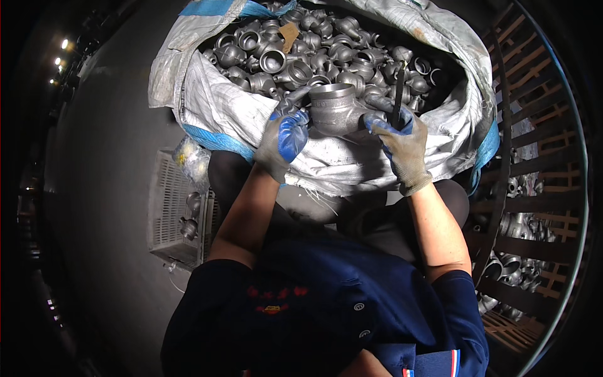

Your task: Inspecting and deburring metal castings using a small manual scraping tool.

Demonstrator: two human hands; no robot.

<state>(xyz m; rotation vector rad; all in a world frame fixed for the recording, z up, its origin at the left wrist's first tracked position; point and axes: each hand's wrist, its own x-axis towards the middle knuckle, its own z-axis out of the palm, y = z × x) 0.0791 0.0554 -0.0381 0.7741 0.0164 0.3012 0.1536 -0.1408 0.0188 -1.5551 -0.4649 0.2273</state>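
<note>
- Left grip (284, 139), in a grey glove with blue on the palm, closes on the near-left side of a metal fitting (335, 116).
- Right grip (405, 139), gloved the same way, is curled around a dark rod (399, 94) that stands nearly upright, its tip above the fingers; those fingers also touch the fitting's right-hand branch.
- Between the two grips, the fitting is held with its wide threaded mouth up (a smaller branch points toward the right grip).
- Beyond both grips, a pile of grey fittings (320, 41) fills a white woven bag (229, 107), with a brown scrap (289, 36) lying on top.
- Below and left of the left grip, a blue strap (217, 141) runs along the bag's side; past it sit a clear plastic bag (190, 160) and a grey slotted crate (168, 204) with a few metal pieces (188, 228) inside.
- Well to the right of the right grip, a slatted enclosure (534, 169) shows more fittings (518, 229) through its gaps (partly hidden by the bars).
</note>
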